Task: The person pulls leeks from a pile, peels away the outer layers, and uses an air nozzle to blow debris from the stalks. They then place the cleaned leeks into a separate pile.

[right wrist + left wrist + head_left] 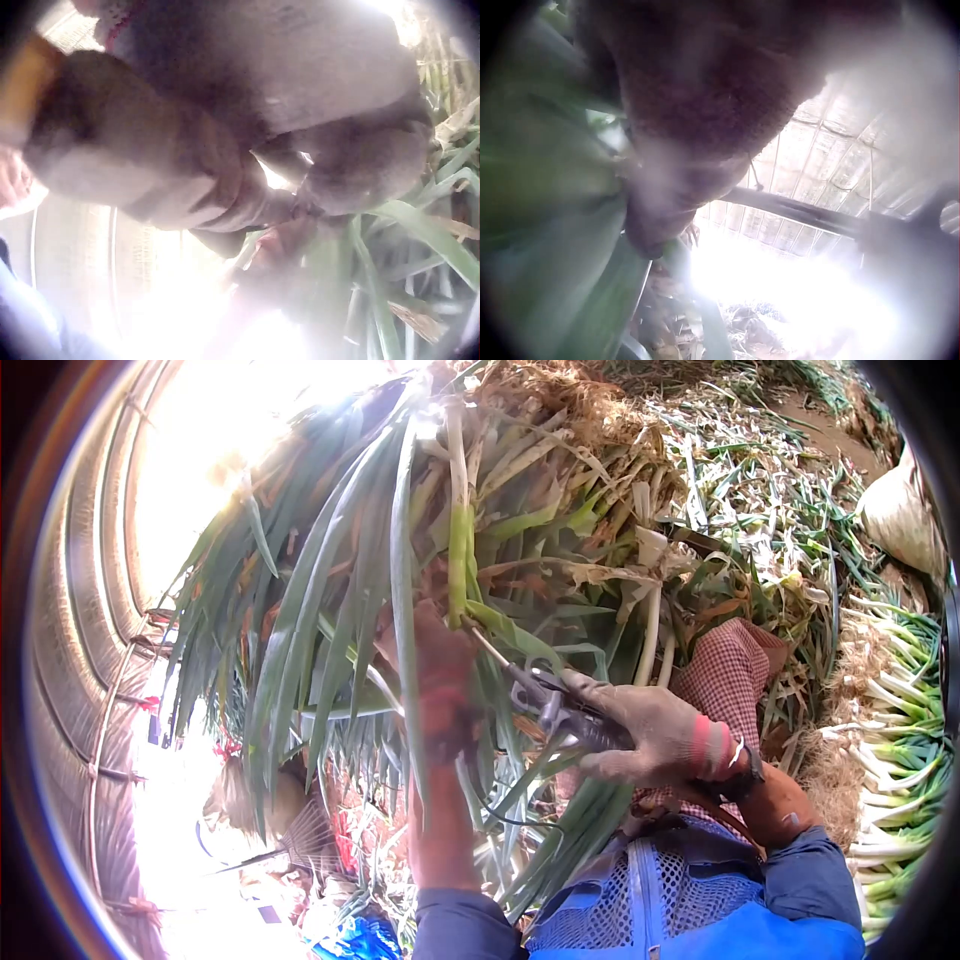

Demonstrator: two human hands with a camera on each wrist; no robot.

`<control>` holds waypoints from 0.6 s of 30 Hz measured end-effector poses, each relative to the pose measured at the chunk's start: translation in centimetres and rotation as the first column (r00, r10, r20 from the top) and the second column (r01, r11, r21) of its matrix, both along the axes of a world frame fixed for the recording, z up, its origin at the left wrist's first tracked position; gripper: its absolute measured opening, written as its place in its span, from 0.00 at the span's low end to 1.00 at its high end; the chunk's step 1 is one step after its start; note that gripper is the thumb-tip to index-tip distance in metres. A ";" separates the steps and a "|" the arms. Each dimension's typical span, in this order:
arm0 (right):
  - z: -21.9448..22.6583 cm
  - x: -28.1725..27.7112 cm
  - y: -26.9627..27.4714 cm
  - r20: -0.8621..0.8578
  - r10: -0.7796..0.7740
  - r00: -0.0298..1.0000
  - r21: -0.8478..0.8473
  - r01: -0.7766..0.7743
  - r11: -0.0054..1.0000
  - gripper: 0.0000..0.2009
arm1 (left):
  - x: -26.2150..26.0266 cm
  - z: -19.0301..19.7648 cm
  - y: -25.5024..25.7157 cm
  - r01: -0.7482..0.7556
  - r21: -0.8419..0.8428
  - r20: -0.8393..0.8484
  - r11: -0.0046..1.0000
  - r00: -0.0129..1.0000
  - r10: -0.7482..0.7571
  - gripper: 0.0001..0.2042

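Note:
My gloved left hand (438, 665) grips a green onion (458, 555) near its leaves, with the pale stem standing up above the fist. Long leaves hang over part of this hand in the head view. In my gloved right hand (650, 732) is a dark air blow gun (555, 705), its thin metal nozzle pointing up and left, the tip right by the green onion stem. The left wrist view has the left glove (712, 97) beside broad, blurred leaves (547, 195). Curled fingers of the right glove (360, 165) fill much of the right wrist view.
A big heap of untrimmed green onions (340, 530) rises just ahead. Peeled scraps (750, 490) cover the ground beyond it. Cleaned green onions (900, 760) lie in a row at the right, below a pale sack (903, 515). A ribbed sheet wall (85, 610) curves along the left.

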State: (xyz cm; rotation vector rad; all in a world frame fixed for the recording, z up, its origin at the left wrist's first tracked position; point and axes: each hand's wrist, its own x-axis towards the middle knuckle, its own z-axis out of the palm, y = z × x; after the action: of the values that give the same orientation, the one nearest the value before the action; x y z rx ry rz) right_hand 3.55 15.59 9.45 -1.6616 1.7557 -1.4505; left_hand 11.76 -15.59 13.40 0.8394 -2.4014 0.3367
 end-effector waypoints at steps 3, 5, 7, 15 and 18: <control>0.1 -0.5 -1.7 -0.011 -0.091 0.996 0.106 0.091 0.990 0.47 | 0.0 0.7 1.7 0.045 0.136 -0.019 0.990 0.999 -0.043 0.24; 1.7 -0.7 -1.3 0.084 -0.076 0.994 0.190 0.058 0.980 0.47 | -0.1 0.7 1.4 0.030 0.168 -0.008 0.985 1.000 -0.029 0.25; 1.0 0.2 -0.8 0.058 -0.043 0.997 0.158 0.033 0.987 0.46 | 0.3 0.1 0.5 -0.003 0.205 0.003 0.979 1.000 0.002 0.26; 1.2 -0.1 -1.6 0.016 -0.089 0.996 0.165 0.085 0.983 0.47 | 0.2 0.6 1.0 0.068 0.190 -0.046 0.979 0.997 -0.060 0.28; 1.0 -0.2 -2.1 -0.039 -0.077 0.996 0.218 0.083 0.972 0.47 | 0.0 1.2 2.0 -0.030 0.205 -0.002 0.978 1.000 0.031 0.30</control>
State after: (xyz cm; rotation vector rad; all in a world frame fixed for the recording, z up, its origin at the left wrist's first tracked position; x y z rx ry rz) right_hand 3.35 13.53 10.47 -1.5229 1.9419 -1.2168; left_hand 11.78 -13.63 14.61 0.9667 -2.4502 0.0986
